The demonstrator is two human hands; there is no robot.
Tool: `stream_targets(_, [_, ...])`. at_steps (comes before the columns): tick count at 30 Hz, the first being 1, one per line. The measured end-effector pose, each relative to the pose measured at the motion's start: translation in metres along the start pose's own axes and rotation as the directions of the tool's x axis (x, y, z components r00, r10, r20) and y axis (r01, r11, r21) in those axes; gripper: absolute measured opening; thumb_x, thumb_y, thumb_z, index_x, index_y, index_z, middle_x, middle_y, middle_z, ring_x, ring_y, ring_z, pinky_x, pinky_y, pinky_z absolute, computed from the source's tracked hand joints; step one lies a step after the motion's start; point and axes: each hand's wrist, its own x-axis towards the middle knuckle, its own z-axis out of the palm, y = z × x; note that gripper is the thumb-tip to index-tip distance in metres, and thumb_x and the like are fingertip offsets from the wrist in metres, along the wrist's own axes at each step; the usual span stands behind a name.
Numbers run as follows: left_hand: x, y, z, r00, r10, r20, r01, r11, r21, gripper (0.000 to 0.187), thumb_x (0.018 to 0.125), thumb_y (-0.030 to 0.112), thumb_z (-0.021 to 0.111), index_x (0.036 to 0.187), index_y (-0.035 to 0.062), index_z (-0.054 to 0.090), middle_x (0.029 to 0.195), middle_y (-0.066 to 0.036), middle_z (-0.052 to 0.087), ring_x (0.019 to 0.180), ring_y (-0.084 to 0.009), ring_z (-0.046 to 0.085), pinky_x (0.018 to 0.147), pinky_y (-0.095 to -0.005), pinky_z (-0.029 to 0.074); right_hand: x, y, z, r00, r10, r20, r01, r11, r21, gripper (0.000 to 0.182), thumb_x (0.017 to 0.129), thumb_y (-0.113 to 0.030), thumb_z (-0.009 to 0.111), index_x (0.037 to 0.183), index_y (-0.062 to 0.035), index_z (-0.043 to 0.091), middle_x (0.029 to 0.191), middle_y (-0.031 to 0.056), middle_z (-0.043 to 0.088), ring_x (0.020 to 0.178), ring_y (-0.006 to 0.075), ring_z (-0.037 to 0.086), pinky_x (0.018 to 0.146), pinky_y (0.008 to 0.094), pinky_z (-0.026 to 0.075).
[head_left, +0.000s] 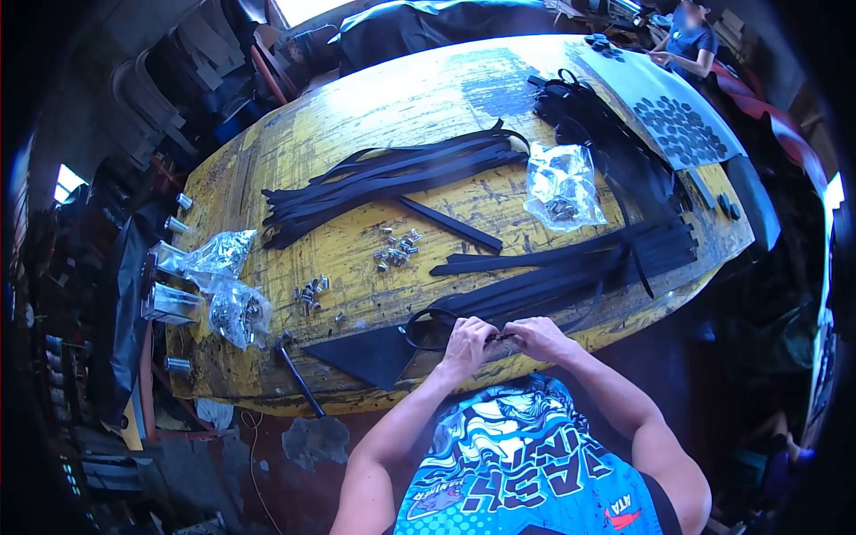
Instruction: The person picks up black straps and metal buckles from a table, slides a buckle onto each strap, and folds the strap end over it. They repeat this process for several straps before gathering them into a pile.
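My left hand (465,343) and my right hand (539,337) meet at the near edge of the worn yellow table (419,98). Both pinch a thin black strap (426,328) that loops out to the left of my fingers. A dark triangular sheet (366,355) lies under the loop. Just beyond my hands a bundle of black straps (571,267) fans out to the right. A small pile of metal rivets (395,250) sits in the middle of the table.
A second strap bundle (383,174) lies further back. Clear bags of metal parts sit at the right (560,187) and left (234,308). A hammer (299,379) rests at the near left edge. Another person (688,40) works at the far right corner.
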Motion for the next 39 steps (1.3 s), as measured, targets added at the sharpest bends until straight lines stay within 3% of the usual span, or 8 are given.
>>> stream_targets(13, [0.000,0.005,0.013,0.990,-0.139,-0.020,0.134,0.976,-0.172,0.012,0.083,0.012,0.067,0.091,0.0059,0.071,0.087,-0.012,0.069,0.089,-0.0292,0.064,0.086,-0.0406,0.045,-0.009,-0.005,-0.002,0.999,0.041,-0.018,-0.041,0.999,0.017,0.015,0.088,-0.016,0.060,0.101,-0.0090,0.062,0.089,0.0131,0.068,0.086,0.0358,0.066,0.071,0.0469,0.052])
stream_targets(20, [0.007,0.025,-0.037,0.996,-0.021,0.092,0.020,1.000,0.011,0.048,0.079,0.035,0.077,0.120,0.0148,0.064,0.082,-0.003,0.069,0.081,-0.0210,0.064,0.082,-0.0348,0.038,-0.022,-0.012,-0.063,0.981,0.166,0.098,-0.170,0.985,0.035,0.017,0.088,-0.019,0.065,0.097,-0.0049,0.066,0.075,0.0148,0.068,0.072,0.0313,0.068,0.066,0.0413,0.053])
stream_targets(23, [0.000,0.012,-0.046,0.998,0.039,0.045,-0.042,0.998,0.054,0.047,0.075,0.039,0.080,0.111,0.0125,0.067,0.082,-0.005,0.069,0.075,-0.0221,0.064,0.081,-0.0362,0.039,-0.039,-0.017,-0.133,0.955,0.225,0.192,-0.294,0.799,0.524,0.020,0.089,-0.020,0.069,0.094,0.0002,0.068,0.068,0.0072,0.066,0.061,0.0159,0.064,0.058,0.0314,0.051])
stream_targets(24, [-0.005,0.008,-0.044,0.999,0.042,0.030,-0.042,0.999,0.008,0.044,0.075,0.039,0.080,0.107,0.0110,0.069,0.084,-0.007,0.070,0.075,-0.0226,0.064,0.081,-0.0365,0.040,-0.048,-0.014,-0.149,0.969,0.172,0.177,-0.247,0.687,0.683,0.021,0.091,-0.018,0.069,0.094,0.0029,0.067,0.067,0.0011,0.062,0.060,0.0057,0.058,0.053,0.0236,0.047])
stream_targets(27, [-0.017,0.014,-0.037,0.991,-0.082,0.104,0.094,0.989,-0.117,0.034,0.076,0.032,0.082,0.096,0.0067,0.071,0.088,-0.012,0.071,0.080,-0.0268,0.066,0.077,-0.0356,0.046,-0.078,-0.023,-0.201,0.992,0.043,0.117,-0.122,0.546,0.829,0.019,0.090,-0.012,0.070,0.099,0.0038,0.067,0.071,0.0029,0.065,0.058,0.0064,0.061,0.053,0.0209,0.050])
stream_targets(33, [-0.020,0.039,0.029,0.941,-0.147,0.304,0.327,0.624,-0.710,0.024,0.084,0.010,0.075,0.105,0.0023,0.067,0.088,-0.002,0.067,0.082,-0.0073,0.059,0.073,-0.0246,0.049,-0.112,-0.029,-0.234,0.874,-0.234,-0.427,0.447,0.041,0.893,0.026,0.086,0.005,0.066,0.110,0.0102,0.057,0.076,0.0148,0.067,0.053,0.0130,0.064,0.040,0.0201,0.046])
stream_targets(36, [-0.002,0.073,0.041,0.931,-0.139,0.338,0.364,0.443,-0.819,0.033,0.087,0.012,0.074,0.115,0.0014,0.061,0.092,0.001,0.064,0.083,-0.0057,0.057,0.071,-0.0224,0.047,-0.109,-0.033,-0.256,0.851,-0.233,-0.470,0.502,0.105,0.858,0.036,0.089,0.003,0.064,0.122,0.0099,0.051,0.095,0.0229,0.067,0.051,0.0149,0.062,0.040,0.0216,0.047])
stream_targets(39, [0.009,0.065,0.065,0.830,-0.195,0.523,0.461,0.767,-0.446,0.059,0.080,0.028,0.081,0.127,0.0045,0.055,0.085,0.000,0.061,0.074,-0.0065,0.055,0.068,-0.0233,0.046,-0.085,-0.024,-0.302,0.882,-0.318,-0.348,0.439,0.285,0.852,0.044,0.091,0.002,0.061,0.132,0.0049,0.045,0.110,0.0205,0.065,0.052,0.0141,0.063,0.043,0.0222,0.051])
